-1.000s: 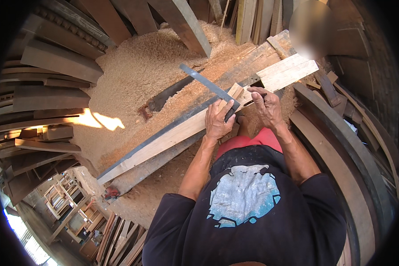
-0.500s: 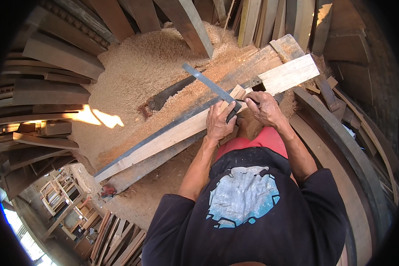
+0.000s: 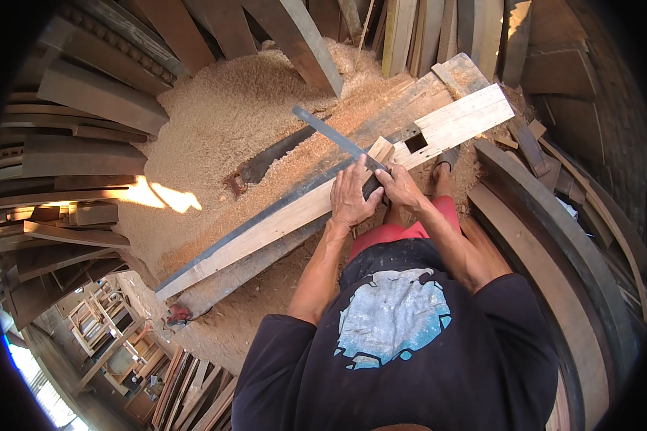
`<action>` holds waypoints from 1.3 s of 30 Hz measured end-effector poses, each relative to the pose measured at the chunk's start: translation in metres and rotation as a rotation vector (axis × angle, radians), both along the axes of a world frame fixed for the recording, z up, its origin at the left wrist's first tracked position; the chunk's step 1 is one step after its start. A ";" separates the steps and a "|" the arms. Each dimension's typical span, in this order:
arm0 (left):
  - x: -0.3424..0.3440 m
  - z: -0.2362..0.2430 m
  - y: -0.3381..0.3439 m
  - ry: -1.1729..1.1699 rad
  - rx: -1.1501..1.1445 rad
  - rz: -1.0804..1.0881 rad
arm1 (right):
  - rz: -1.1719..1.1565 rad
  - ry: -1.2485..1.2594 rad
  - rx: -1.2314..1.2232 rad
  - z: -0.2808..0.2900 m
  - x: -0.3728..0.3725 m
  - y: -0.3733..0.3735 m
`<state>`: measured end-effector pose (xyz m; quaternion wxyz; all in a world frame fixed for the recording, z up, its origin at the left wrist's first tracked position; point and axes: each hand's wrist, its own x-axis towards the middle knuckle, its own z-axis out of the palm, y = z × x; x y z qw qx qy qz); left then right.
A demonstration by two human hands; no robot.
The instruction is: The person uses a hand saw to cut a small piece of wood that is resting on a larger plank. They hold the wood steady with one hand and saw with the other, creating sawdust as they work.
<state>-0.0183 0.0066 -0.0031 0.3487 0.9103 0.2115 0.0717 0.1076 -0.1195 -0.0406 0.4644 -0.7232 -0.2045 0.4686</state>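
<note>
A metal try square lies across a long pale board, beside a small wood block. My left hand presses on the square at its dark stock, fingers over the blade's end. My right hand is bent in against the same stock, beside the left; what its fingertips grip is hidden. To the right of the block the board has a dark square notch. A handsaw lies in wood shavings just beyond the square.
Planks lean around the shavings pile at the back and left. Curved timbers stand close on my right. A worn beam runs under the board. A red object sits near its left end. Wooden frames stand at lower left.
My right hand has moved down and left from beside the notch onto the square's stock, uncovering the notch and a foot. My left hand's fingers have straightened slightly, still on the square.
</note>
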 end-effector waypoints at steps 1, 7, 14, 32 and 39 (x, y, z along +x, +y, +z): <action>0.000 -0.003 0.002 0.003 -0.047 0.056 | -0.087 -0.047 0.078 0.007 -0.001 0.001; 0.007 -0.010 0.021 0.284 -0.030 0.081 | -0.370 -0.130 -0.012 0.030 0.061 -0.036; -0.013 -0.041 0.045 0.054 -0.674 0.394 | -0.483 -0.188 0.081 0.056 0.094 -0.087; -0.084 0.064 0.019 -0.742 -1.637 0.725 | 0.135 -0.578 0.068 0.056 0.067 0.004; -0.134 0.046 -0.023 -1.067 -1.785 0.716 | 0.459 -0.670 0.105 0.054 0.056 0.037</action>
